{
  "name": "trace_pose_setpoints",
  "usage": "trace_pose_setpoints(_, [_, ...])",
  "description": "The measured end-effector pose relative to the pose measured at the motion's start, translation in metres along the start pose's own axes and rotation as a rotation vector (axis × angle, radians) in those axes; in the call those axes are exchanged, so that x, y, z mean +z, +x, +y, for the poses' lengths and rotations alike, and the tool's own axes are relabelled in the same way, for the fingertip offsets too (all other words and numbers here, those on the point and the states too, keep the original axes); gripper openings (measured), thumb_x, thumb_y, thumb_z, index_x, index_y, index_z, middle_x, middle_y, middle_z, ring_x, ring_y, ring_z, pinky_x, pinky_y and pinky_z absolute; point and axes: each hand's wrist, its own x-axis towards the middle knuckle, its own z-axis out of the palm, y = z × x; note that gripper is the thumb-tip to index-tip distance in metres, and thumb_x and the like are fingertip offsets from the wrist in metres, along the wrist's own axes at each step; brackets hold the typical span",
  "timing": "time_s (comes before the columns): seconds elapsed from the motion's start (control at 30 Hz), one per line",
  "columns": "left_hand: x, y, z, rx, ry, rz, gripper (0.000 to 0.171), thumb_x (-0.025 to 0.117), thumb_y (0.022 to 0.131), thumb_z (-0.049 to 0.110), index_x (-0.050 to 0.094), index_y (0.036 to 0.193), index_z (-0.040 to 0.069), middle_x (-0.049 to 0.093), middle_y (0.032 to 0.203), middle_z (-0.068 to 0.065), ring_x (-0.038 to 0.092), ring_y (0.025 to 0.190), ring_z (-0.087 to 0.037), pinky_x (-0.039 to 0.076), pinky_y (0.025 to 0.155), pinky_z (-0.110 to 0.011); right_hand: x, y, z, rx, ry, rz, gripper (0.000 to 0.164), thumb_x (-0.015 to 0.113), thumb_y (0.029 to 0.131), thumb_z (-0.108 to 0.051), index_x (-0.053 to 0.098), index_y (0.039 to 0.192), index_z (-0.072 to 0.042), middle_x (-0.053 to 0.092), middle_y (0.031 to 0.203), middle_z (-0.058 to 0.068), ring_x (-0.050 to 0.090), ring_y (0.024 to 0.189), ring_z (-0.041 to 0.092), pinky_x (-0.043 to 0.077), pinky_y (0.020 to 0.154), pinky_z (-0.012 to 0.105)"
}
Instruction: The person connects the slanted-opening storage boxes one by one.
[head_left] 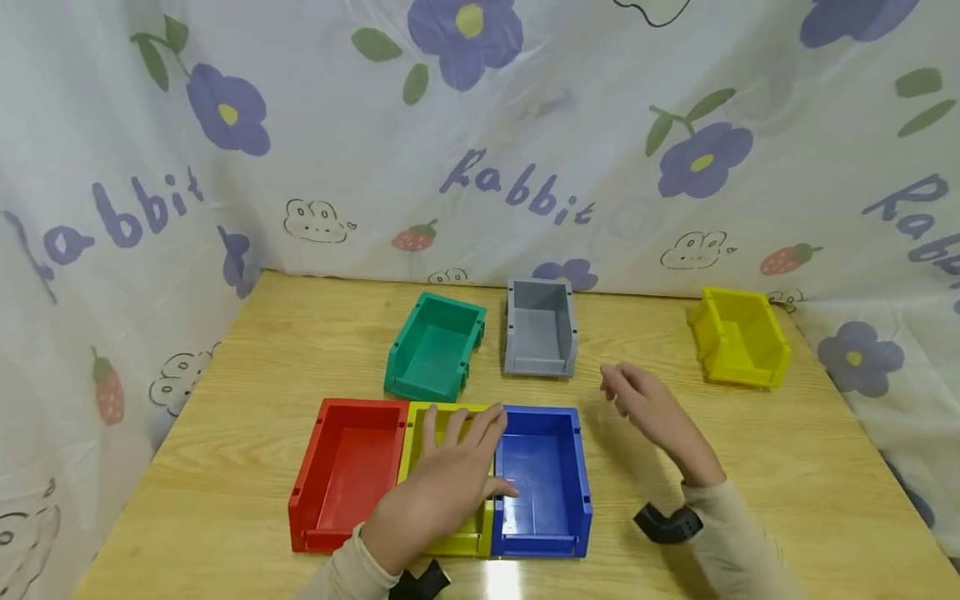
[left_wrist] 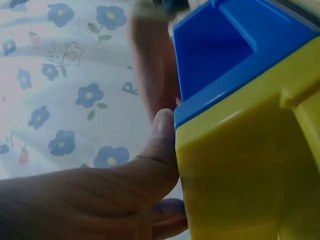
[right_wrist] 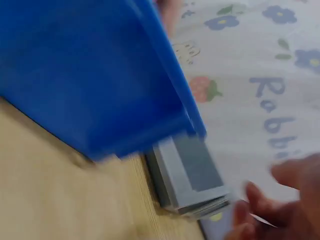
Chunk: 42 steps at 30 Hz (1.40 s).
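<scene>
Three bins stand side by side near the table's front: a red bin [head_left: 345,471], a yellow bin [head_left: 444,412] and a blue bin [head_left: 542,475]. My left hand [head_left: 457,462] lies flat over the yellow bin with straight, spread fingers. Its thumb [left_wrist: 162,135] touches the seam where the yellow bin [left_wrist: 240,170] meets the blue bin [left_wrist: 225,45]. My right hand [head_left: 641,402] hovers just above the table to the right of the blue bin, fingers relaxed and holding nothing. In the right wrist view, its fingers [right_wrist: 285,200] are blurred beside the blue bin [right_wrist: 90,75].
Behind the row stand a green bin [head_left: 435,346] and a grey bin [head_left: 540,337], the grey bin [right_wrist: 192,175] also showing behind the blue one. A second yellow bin [head_left: 738,335] sits at the far right. A flowered curtain [head_left: 480,150] surrounds the wooden table [head_left: 787,467].
</scene>
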Motion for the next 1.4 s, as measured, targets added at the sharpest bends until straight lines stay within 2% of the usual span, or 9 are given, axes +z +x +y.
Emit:
trace_pose_setpoints(0.17, [0.005, 0.000, 0.001, 0.019, -0.035, 0.020, 0.082, 0.067, 0.094, 0.051, 0.041, 0.158, 0.008, 0.036, 0.166, -0.006, 0.036, 0.146, -0.039, 0.011, 0.121, -0.078, -0.005, 0.054, 0.007, 0.027, 0.030, 0.092, 0.061, 0.040, 0.109, -0.056, 0.057, 0.124, 0.001, 0.060, 0.115, 0.022, 0.053, 0.081, 0.028, 0.046, 0.070, 0.035])
trace_pose_setpoints(0.27, [0.009, 0.000, 0.003, 0.031, -0.058, 0.004, 0.081, 0.067, 0.094, 0.052, 0.041, 0.157, 0.009, 0.035, 0.166, -0.006, 0.036, 0.146, -0.038, 0.011, 0.121, -0.077, -0.001, 0.071, 0.009, 0.053, 0.084, 0.050, 0.055, 0.047, 0.108, -0.053, 0.058, 0.119, 0.000, 0.062, 0.110, 0.018, 0.053, 0.077, 0.024, 0.046, 0.067, 0.032])
trace_pose_setpoints(0.43, [0.012, 0.001, 0.005, 0.031, -0.079, -0.011, 0.081, 0.067, 0.094, 0.052, 0.041, 0.158, 0.010, 0.034, 0.166, -0.005, 0.035, 0.147, -0.039, 0.009, 0.122, -0.076, -0.001, 0.074, 0.018, 0.116, 0.176, 0.004, 0.043, 0.055, 0.108, -0.040, 0.060, 0.099, 0.001, 0.054, 0.077, 0.003, 0.043, 0.063, 0.014, 0.038, 0.056, 0.027])
trace_pose_setpoints(0.67, [0.012, -0.002, -0.001, -0.003, -0.098, 0.002, 0.082, 0.069, 0.092, 0.051, 0.042, 0.157, 0.008, 0.035, 0.165, -0.007, 0.035, 0.145, -0.040, 0.009, 0.120, -0.077, 0.003, 0.082, 0.012, 0.164, 0.248, -0.038, 0.062, 0.049, 0.107, -0.054, 0.060, 0.122, 0.005, 0.055, 0.099, 0.004, 0.040, 0.065, 0.011, 0.034, 0.057, 0.027])
trace_pose_setpoints(0.83, [0.012, -0.004, -0.003, 0.001, -0.107, 0.030, 0.082, 0.070, 0.091, 0.049, 0.043, 0.156, 0.006, 0.037, 0.165, -0.008, 0.036, 0.143, -0.041, 0.010, 0.118, -0.079, 0.011, 0.095, 0.004, 0.169, 0.268, -0.085, 0.044, 0.057, 0.106, -0.047, 0.064, 0.099, -0.004, 0.050, 0.078, -0.001, 0.038, 0.062, 0.012, 0.032, 0.056, 0.027])
trace_pose_setpoints(0.97, [0.013, -0.003, -0.002, 0.006, -0.113, 0.050, 0.081, 0.070, 0.092, 0.048, 0.043, 0.156, 0.006, 0.036, 0.165, -0.009, 0.036, 0.143, -0.041, 0.010, 0.119, -0.078, -0.006, 0.084, 0.021, 0.200, 0.290, -0.088, 0.036, 0.053, 0.107, -0.040, 0.057, 0.093, -0.007, 0.040, 0.070, -0.004, 0.039, 0.063, 0.012, 0.034, 0.058, 0.027])
trace_pose_setpoints(1.1, [0.012, -0.001, -0.003, 0.000, -0.136, 0.052, 0.081, 0.071, 0.092, 0.047, 0.042, 0.157, 0.007, 0.035, 0.165, -0.009, 0.035, 0.144, -0.042, 0.009, 0.119, -0.078, -0.031, 0.055, 0.050, 0.247, 0.272, -0.042, 0.051, 0.046, 0.108, -0.050, 0.058, 0.114, -0.001, 0.054, 0.076, -0.006, 0.053, 0.070, 0.006, 0.047, 0.065, 0.024])
trace_pose_setpoints(1.23, [0.008, 0.003, -0.006, -0.018, -0.122, 0.063, 0.083, 0.069, 0.094, 0.047, 0.038, 0.160, 0.007, 0.033, 0.167, -0.009, 0.033, 0.146, -0.042, 0.008, 0.120, -0.077, -0.049, 0.021, 0.072, 0.232, 0.279, -0.033, 0.078, 0.038, 0.108, -0.060, 0.049, 0.147, 0.007, 0.071, 0.115, 0.014, 0.066, 0.087, 0.000, 0.058, 0.077, 0.023])
trace_pose_setpoints(1.4, [0.005, 0.007, -0.010, -0.033, -0.049, 0.083, 0.085, 0.067, 0.096, 0.049, 0.034, 0.163, 0.008, 0.031, 0.168, -0.012, 0.031, 0.149, -0.042, 0.009, 0.121, -0.076, -0.059, -0.020, 0.074, 0.152, 0.338, -0.042, 0.077, 0.031, 0.112, -0.053, 0.034, 0.157, 0.010, 0.051, 0.150, 0.030, 0.065, 0.103, -0.003, 0.058, 0.085, 0.023])
